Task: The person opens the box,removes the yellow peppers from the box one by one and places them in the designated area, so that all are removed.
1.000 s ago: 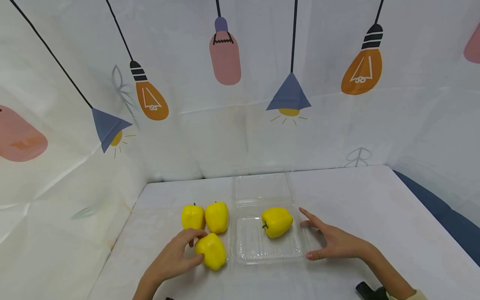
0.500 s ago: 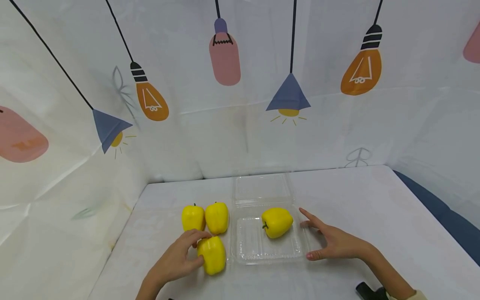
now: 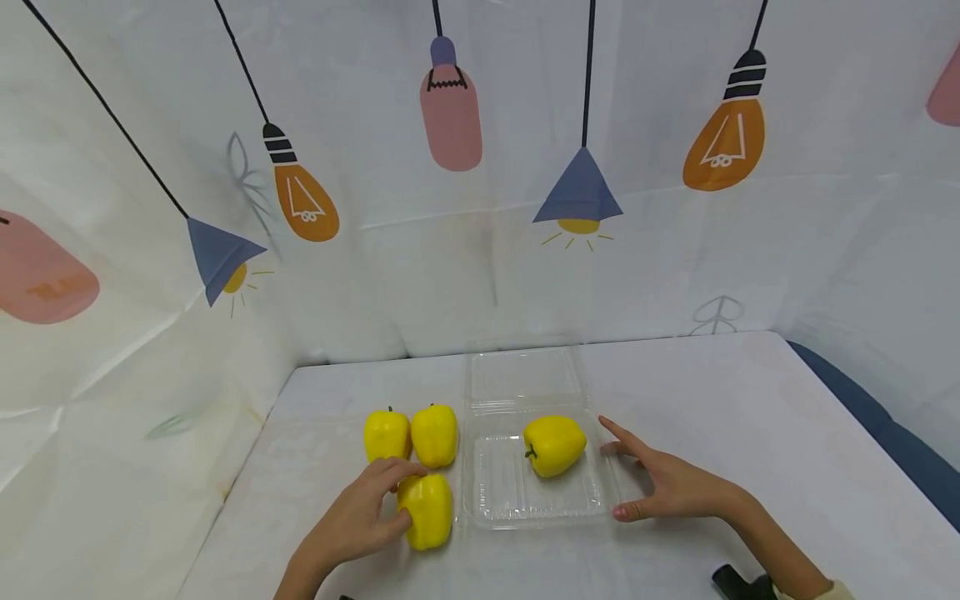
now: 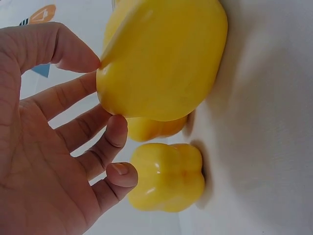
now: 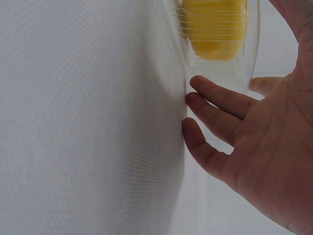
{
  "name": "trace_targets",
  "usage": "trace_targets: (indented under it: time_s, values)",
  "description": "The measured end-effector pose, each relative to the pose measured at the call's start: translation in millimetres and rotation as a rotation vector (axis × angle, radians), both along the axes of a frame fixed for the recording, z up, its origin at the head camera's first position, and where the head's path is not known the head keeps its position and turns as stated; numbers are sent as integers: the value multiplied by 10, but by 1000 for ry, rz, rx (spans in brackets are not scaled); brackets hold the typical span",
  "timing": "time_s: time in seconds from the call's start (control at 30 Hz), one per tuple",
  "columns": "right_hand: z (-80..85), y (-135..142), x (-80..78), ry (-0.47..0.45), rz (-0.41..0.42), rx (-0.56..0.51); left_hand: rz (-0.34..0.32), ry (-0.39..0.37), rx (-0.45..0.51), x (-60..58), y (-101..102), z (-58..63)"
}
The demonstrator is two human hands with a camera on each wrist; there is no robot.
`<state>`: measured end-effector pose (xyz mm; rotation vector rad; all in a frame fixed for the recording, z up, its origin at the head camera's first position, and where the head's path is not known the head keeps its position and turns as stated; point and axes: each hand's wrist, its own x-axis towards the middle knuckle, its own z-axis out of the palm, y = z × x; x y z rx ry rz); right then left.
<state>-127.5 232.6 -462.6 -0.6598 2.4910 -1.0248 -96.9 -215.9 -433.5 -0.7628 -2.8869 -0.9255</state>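
Observation:
My left hand (image 3: 366, 516) pinches a yellow bell pepper (image 3: 429, 512) between thumb and fingers, close over the table left of a clear plastic clamshell box (image 3: 495, 505). In the left wrist view the pepper (image 4: 164, 58) fills the upper middle, thumb tip at its end. Two more yellow bell peppers, one at the left (image 3: 386, 435) and one beside it (image 3: 435, 435), stand just beyond that hand. Another bell pepper (image 3: 555, 446) lies on its side in the box, stem toward the left. With fingers and thumb spread, my right hand (image 3: 671, 485) rests at the box's right edge.
The box's hinged lid (image 3: 523, 373) lies open toward the back of the white table (image 3: 697, 392). A white cloth wall (image 3: 487, 275) with printed lamps rises behind and at both sides. Near the right wrist is a black object (image 3: 738, 583).
The pepper in my left hand has turned more upright and come slightly nearer the front edge. The right hand, box and other peppers stay in place.

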Motion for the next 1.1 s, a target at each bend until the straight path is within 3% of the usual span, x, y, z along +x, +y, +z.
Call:
trace_targets:
  time_s: [0.27,0.53,0.83,1.1]
  values:
    - [-15,3,1,6,7,-12,6,95,-65,-6,54,15]
    - [-20,1,2,19,7,-1,46,79,-130,-23,83,33]
    - [-34,10,-18,33,15,-3,32,126,-117,-42,98,69]
    - [-10,12,-11,46,27,-3,80,178,-94,-95,233,140]
